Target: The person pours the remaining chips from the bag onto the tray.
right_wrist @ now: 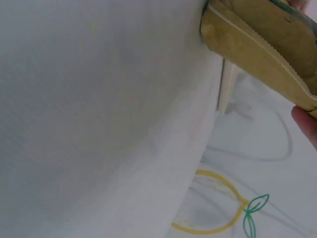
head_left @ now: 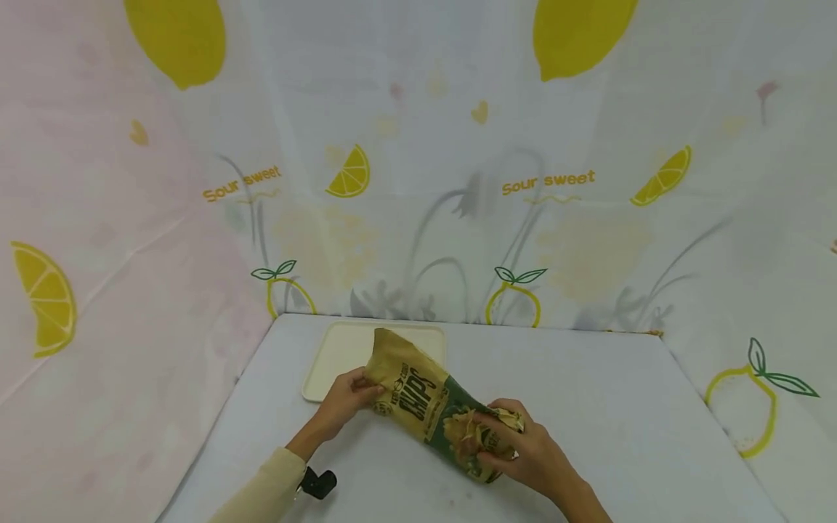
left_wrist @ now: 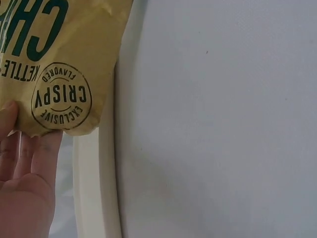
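A tan and green paper bag of chips (head_left: 418,399) slants across the front of the table in the head view, its printed side up. My left hand (head_left: 343,403) pinches its left edge near the top end, thumb over the print. In the left wrist view that hand (left_wrist: 27,193) has fingers beneath the bag (left_wrist: 74,34), beside the round "crispy" stamp. My right hand (head_left: 532,450) grips the bag's lower right end, fingers spread over the chip picture. The right wrist view shows the bag's folded end (right_wrist: 257,54) and a fingertip (right_wrist: 304,124) at its edge.
A cream tray (head_left: 333,356) lies at the back left of the white table (head_left: 588,399), partly behind the bag. Lemon-printed cloth (head_left: 418,145) hangs at the back and both sides. A black device (head_left: 318,483) sits by the left sleeve.
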`<control>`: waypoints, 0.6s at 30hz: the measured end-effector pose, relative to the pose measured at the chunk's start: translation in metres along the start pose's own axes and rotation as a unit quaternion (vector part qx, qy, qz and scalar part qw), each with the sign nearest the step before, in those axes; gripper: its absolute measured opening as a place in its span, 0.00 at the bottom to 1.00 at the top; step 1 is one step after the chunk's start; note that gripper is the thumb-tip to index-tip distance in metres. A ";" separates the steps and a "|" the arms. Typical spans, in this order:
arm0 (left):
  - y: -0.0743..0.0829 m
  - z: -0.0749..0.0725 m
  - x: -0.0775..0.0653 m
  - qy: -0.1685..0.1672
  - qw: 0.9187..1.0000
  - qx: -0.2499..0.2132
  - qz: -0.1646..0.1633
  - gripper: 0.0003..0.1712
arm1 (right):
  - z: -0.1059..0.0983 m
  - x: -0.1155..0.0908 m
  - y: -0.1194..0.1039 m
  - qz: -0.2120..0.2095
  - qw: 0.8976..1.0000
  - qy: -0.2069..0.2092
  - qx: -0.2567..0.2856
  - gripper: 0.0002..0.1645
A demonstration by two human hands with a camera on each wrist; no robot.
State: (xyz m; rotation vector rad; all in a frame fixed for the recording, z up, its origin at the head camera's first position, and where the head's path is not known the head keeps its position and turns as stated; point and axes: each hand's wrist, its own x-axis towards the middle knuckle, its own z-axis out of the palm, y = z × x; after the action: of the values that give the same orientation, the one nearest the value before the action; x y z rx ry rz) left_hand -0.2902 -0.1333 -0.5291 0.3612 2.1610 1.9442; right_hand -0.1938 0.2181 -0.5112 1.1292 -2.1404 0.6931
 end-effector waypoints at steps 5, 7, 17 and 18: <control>-0.006 -0.002 -0.001 -0.009 1.000 0.004 -0.007 0.21 | 0.004 0.002 -0.002 -0.044 0.998 0.022 -0.048 0.32; -0.009 -0.003 -0.001 -0.010 1.000 0.007 -0.009 0.21 | 0.003 0.005 -0.003 -0.065 0.995 0.039 -0.058 0.34; -0.012 -0.004 -0.002 -0.009 1.000 0.011 -0.002 0.21 | 0.006 0.035 -0.002 -0.164 0.982 0.061 -0.075 0.23; -0.011 -0.004 -0.001 -0.010 1.000 0.012 -0.002 0.21 | 0.008 0.036 -0.001 -0.169 0.980 0.060 -0.082 0.21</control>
State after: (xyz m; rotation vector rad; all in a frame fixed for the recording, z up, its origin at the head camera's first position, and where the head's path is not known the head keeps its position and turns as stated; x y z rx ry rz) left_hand -0.2907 -0.1389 -0.5400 0.3782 2.1740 1.9055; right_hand -0.2106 0.1929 -0.4907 1.2843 -1.8077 0.4086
